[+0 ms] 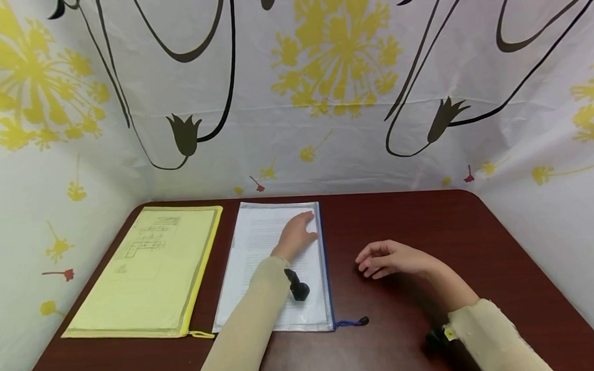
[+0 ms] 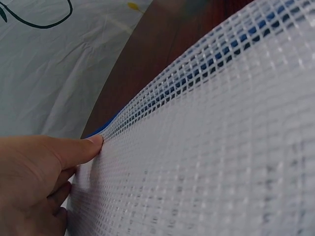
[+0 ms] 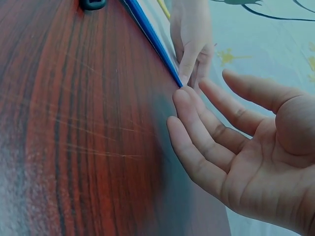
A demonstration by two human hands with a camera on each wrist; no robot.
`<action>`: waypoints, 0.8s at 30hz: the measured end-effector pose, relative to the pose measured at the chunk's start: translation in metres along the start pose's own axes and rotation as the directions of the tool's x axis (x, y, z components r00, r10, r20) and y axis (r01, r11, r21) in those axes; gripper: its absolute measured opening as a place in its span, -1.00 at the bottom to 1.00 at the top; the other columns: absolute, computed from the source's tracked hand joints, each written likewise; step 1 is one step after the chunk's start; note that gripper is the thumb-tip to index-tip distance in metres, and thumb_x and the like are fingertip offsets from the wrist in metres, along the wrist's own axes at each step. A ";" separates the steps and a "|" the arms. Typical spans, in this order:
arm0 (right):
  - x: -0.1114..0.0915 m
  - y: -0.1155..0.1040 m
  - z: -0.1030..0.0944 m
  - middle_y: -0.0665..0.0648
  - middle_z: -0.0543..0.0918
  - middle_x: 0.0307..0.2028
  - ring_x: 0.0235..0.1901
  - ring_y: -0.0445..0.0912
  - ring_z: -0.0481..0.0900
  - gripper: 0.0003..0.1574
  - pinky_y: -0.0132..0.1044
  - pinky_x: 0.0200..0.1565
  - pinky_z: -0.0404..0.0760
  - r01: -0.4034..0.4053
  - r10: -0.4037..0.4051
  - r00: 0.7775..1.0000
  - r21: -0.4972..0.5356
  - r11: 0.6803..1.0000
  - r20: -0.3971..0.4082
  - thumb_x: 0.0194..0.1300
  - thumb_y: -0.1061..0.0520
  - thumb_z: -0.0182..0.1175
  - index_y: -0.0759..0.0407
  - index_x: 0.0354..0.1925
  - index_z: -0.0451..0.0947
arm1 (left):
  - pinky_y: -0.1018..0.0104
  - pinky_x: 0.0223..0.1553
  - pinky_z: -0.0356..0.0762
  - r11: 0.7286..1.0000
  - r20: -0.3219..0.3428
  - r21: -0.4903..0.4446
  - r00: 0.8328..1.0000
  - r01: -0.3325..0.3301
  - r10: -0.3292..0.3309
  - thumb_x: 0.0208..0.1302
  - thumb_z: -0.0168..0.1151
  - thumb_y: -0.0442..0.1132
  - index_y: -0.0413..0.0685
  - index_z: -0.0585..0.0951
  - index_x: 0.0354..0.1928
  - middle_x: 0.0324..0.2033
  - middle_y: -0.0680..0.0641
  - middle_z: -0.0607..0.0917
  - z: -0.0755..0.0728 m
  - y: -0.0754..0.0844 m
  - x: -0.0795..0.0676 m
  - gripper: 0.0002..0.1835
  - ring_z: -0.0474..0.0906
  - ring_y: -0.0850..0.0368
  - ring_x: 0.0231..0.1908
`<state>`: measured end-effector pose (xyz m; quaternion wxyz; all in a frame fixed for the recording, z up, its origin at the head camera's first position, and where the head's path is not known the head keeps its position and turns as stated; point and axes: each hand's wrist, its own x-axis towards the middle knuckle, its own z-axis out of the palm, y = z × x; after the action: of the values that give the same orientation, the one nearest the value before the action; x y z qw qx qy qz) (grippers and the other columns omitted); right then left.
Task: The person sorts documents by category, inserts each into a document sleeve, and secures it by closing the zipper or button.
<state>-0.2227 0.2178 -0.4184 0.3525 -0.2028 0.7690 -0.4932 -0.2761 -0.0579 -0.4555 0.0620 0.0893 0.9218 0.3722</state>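
A clear mesh zip pouch (image 1: 255,248) with printed paper inside lies flat on the table, its blue zip edge (image 1: 328,278) along the right side. My left hand (image 1: 295,235) rests on its upper right part, thumb and forefinger apart. In the left wrist view, the straight thumb (image 2: 81,151) touches the mesh beside the blue edge; the other fingers are partly hidden. Right of the pouch, my right hand (image 1: 392,257) hovers over the table, palm turned inward and fingers loosely bent. Nothing is in it, as the right wrist view shows.
A yellow zip pouch (image 1: 146,269) holding a sheet with a drawing lies to the left. Its yellow pull cord (image 1: 201,334) reaches toward the blue pouch's corner. A blue cord (image 1: 351,322) trails from the clear pouch. Patterned cloth (image 1: 295,152) surrounds the dark wooden table (image 1: 403,214).
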 end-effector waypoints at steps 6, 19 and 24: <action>0.001 0.000 -0.002 0.37 0.65 0.03 -0.03 0.01 0.70 -0.51 -0.16 0.03 0.74 -0.006 0.006 0.999 0.009 1.000 -0.049 0.50 0.08 0.10 0.43 0.19 0.45 | 0.13 0.54 0.16 0.999 0.001 0.050 1.000 -0.016 0.016 0.33 0.32 -0.17 -0.11 0.35 0.45 0.46 -0.09 0.36 0.000 -0.003 0.005 -0.32 0.22 -0.03 0.49; 0.001 -0.005 -0.008 0.52 0.40 0.27 0.12 0.09 0.63 -0.42 -0.15 0.09 0.71 0.047 -0.045 0.983 0.004 0.999 -0.179 0.50 0.06 0.11 0.51 0.23 0.37 | 0.08 0.53 0.17 0.998 0.014 0.049 1.000 -0.024 0.024 0.34 0.30 -0.16 -0.10 0.34 0.45 0.47 -0.08 0.35 0.000 -0.007 0.006 -0.32 0.23 -0.04 0.49; 0.004 -0.008 -0.011 0.52 0.41 0.26 0.14 0.14 0.61 -0.41 -0.16 0.09 0.72 0.041 -0.041 0.976 -0.004 0.999 -0.215 0.49 0.07 0.12 0.51 0.24 0.36 | 0.08 0.51 0.22 0.997 0.007 0.051 0.999 -0.052 0.051 0.31 0.32 -0.17 -0.09 0.37 0.43 0.43 -0.09 0.41 -0.001 -0.010 0.010 -0.33 0.29 -0.05 0.45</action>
<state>-0.2338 0.2183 -0.4094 0.2572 -0.1641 0.7980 -0.5197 -0.2875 -0.0636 -0.4628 0.0525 0.1155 0.9283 0.3495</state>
